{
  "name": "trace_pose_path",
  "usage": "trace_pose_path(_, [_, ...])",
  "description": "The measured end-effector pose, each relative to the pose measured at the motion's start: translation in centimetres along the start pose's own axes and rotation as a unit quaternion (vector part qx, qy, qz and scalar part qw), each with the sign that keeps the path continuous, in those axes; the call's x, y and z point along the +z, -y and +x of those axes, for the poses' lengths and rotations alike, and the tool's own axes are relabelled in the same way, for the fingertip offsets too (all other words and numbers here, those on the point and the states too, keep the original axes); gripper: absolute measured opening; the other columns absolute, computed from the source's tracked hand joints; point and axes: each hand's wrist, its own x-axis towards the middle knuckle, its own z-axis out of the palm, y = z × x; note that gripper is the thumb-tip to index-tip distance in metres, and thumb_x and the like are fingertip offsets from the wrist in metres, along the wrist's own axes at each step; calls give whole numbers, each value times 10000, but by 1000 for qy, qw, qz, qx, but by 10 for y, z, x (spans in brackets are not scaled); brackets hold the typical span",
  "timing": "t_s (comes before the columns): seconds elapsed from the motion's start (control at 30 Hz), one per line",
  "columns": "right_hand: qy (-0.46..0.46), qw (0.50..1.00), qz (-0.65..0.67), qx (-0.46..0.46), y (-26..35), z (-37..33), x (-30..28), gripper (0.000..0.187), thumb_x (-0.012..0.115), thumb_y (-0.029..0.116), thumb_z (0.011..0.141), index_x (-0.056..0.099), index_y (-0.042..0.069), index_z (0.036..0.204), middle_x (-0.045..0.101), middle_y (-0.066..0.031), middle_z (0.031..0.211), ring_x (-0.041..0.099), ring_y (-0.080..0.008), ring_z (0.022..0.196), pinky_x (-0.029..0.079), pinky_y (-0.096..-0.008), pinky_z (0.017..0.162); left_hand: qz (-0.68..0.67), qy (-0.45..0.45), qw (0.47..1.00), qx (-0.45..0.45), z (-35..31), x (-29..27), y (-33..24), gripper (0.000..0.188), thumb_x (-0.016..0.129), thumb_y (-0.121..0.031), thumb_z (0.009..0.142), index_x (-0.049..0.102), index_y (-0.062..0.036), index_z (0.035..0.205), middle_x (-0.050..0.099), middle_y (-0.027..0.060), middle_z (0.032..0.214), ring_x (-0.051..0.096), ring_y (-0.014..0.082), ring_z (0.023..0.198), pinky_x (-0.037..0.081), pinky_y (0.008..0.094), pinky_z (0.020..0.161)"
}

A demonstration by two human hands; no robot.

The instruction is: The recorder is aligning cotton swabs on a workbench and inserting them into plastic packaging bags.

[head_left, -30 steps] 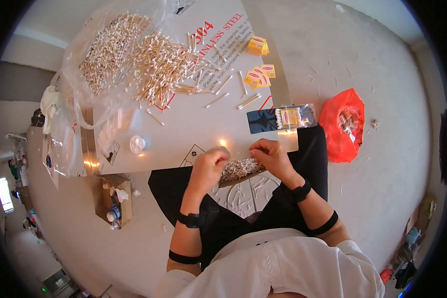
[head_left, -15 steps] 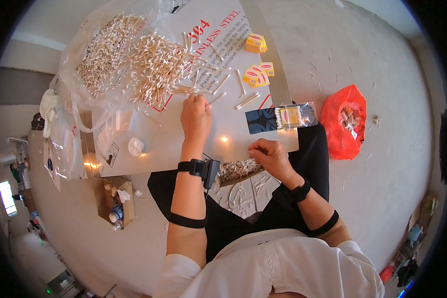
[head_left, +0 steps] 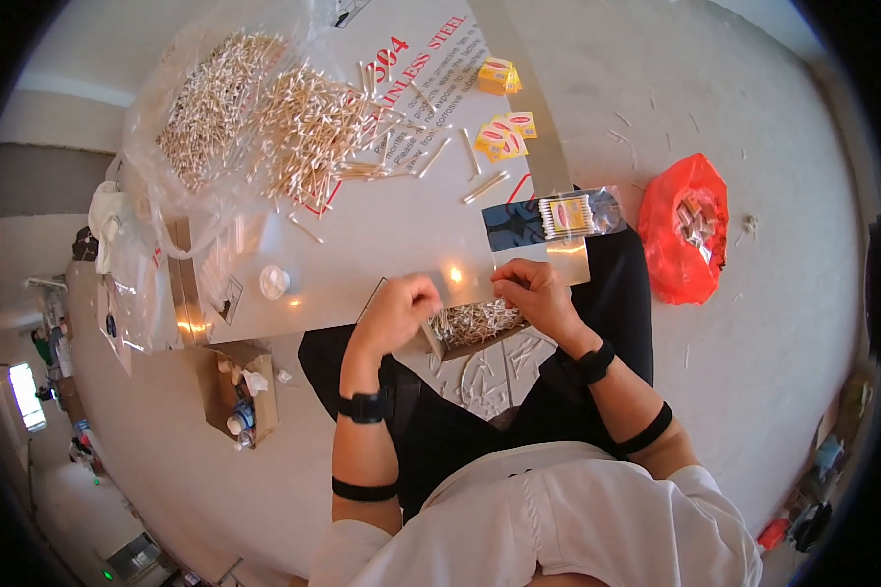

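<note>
My left hand (head_left: 399, 311) is closed, fingers curled, over the table's near edge beside an open cardboard box of cotton swabs (head_left: 472, 325). Whatever it may hold is hidden. Thumb and forefinger of my right hand (head_left: 536, 298) are pinched together just above the box's right side; nothing between them can be made out. A big heap of cotton swabs (head_left: 313, 127) spills from a clear plastic bag (head_left: 152, 210) at the far left of the table. Several loose swabs (head_left: 485, 187) lie to the right of the heap.
Yellow cards (head_left: 504, 137) lie in small piles on the table's right side. A clear-fronted pack of swabs (head_left: 570, 216) rests at the right edge. A small white tub (head_left: 274, 282) stands near the front. On the floor are a red bag (head_left: 671, 264) and a cardboard box (head_left: 264, 421).
My left hand has drawn back from the swab heap to the near edge. A swab that lay by its fingertips is gone from that spot. My right hand has hardly moved.
</note>
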Motion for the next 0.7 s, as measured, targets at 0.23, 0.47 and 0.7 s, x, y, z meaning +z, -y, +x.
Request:
trace_pose_path(0.23, [4, 1000, 28, -6, -4, 1, 2, 83, 631, 35, 883, 661, -38, 908, 641, -27, 735, 581, -74, 613, 482, -233, 559, 75, -82, 994, 8, 9, 20, -11, 111, 676, -82, 815, 610, 5, 831, 610, 146, 770, 605, 302, 713, 476, 380, 657])
trace_pose_path(0.47, [-3, 999, -17, -27, 0, 2, -1, 90, 637, 51, 863, 661, -36, 863, 638, -67, 696, 595, -125, 606, 484, -285, 567, 223, -273, 915, 195, 106, 49, -40, 110, 678, -37, 796, 584, -31, 854, 577, 134, 873, 576, 340, 864, 472, 430, 740])
trace_pose_path(0.7, [-120, 952, -245, -137, 58, 58, -22, 161, 651, 129, 832, 635, -19, 770, 637, -227, 768, 653, -375, 723, 505, -410, 617, 299, -283, 891, 189, 103, 42, -8, 149, 692, -21, 774, 564, -46, 848, 556, 117, 871, 563, 349, 874, 467, 449, 732])
